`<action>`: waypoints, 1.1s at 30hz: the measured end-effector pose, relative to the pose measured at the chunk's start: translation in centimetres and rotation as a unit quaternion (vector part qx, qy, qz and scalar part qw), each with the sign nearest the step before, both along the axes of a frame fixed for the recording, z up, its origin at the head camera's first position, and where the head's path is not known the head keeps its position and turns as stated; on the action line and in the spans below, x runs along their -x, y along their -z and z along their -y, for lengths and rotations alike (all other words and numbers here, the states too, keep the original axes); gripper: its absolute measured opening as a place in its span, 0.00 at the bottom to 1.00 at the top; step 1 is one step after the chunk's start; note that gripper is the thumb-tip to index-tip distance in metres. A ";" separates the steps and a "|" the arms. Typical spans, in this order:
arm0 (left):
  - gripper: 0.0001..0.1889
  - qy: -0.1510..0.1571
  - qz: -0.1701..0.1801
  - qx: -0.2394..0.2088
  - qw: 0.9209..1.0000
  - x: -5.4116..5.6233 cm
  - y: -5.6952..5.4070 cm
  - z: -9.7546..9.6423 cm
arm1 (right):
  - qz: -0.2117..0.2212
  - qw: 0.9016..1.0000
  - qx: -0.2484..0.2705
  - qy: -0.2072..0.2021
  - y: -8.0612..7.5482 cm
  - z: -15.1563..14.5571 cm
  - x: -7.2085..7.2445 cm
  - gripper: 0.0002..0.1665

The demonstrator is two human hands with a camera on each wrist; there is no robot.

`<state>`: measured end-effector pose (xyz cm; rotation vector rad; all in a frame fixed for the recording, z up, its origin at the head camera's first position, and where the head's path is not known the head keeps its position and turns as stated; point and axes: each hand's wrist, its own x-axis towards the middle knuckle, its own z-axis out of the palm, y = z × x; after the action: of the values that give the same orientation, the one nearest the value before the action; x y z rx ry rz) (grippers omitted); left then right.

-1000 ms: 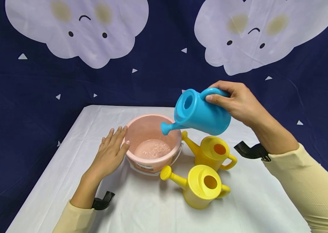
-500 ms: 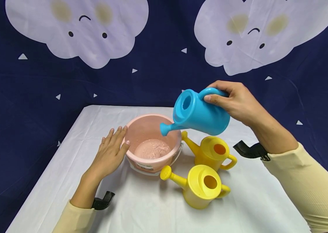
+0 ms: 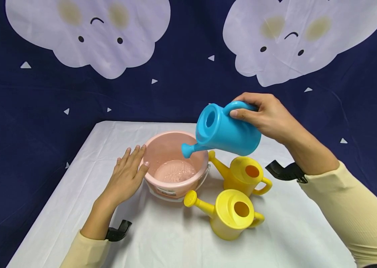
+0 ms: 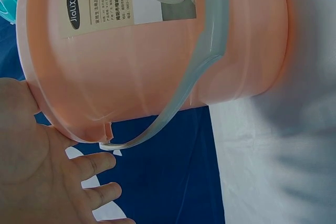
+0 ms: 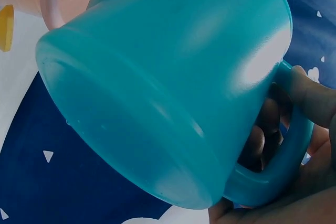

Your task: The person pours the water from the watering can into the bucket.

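Observation:
My right hand (image 3: 264, 113) grips the handle of a blue watering can (image 3: 230, 132), held in the air and tipped so its spout points down over a pink bucket (image 3: 153, 179). In the right wrist view my fingers curl through the handle of the watering can (image 5: 157, 87). Water with a rippled surface lies in the bottom of the bucket. My left hand (image 3: 126, 178), fingers straight, touches the bucket's left rim. The left wrist view shows that palm (image 4: 31, 166) against the rim of the bucket (image 4: 136, 77).
Two yellow watering cans stand on the white-covered table (image 3: 161, 242), right of the bucket: a rear one (image 3: 242, 175) and a front one (image 3: 230, 219). Their spouts point at the bucket. A dark blue cloth (image 3: 181, 96) with clouds hangs behind.
My right hand has shifted slightly left with the blue watering can, and its spout sits a little further over the bucket. The water's ripples have changed. My left hand has stayed still.

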<state>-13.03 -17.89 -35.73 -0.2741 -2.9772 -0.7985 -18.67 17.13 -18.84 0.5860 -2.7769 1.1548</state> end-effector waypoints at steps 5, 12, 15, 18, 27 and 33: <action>0.32 0.000 -0.002 0.002 1.000 0.0 0.0 0.0 | 0.001 1.000 -0.004 0.000 0.0 0.1 0.0 0.17; 0.32 0.000 -0.002 0.001 1.000 0.0 0.1 0.0 | -0.003 1.000 -0.006 -0.009 -0.1 0.3 0.1 0.17; 0.32 0.001 0.000 0.001 1.000 0.0 0.1 0.0 | -0.007 1.000 -0.009 -0.014 -0.1 0.3 0.2 0.16; 0.32 0.001 0.000 0.001 1.000 0.0 0.1 0.0 | -0.013 1.000 -0.013 -0.022 -0.1 0.4 0.3 0.16; 0.32 0.000 0.001 0.000 1.000 0.0 0.1 -0.1 | -0.009 0.999 -0.024 -0.027 -0.3 0.9 0.2 0.15; 0.32 -0.001 0.002 -0.001 1.000 0.0 0.0 -0.1 | -0.008 0.999 -0.037 -0.024 -0.7 1.4 0.0 0.14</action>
<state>-12.99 -17.82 -35.75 -0.2688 -2.9794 -0.8012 -18.68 15.77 -18.17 0.6689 -2.8167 1.0550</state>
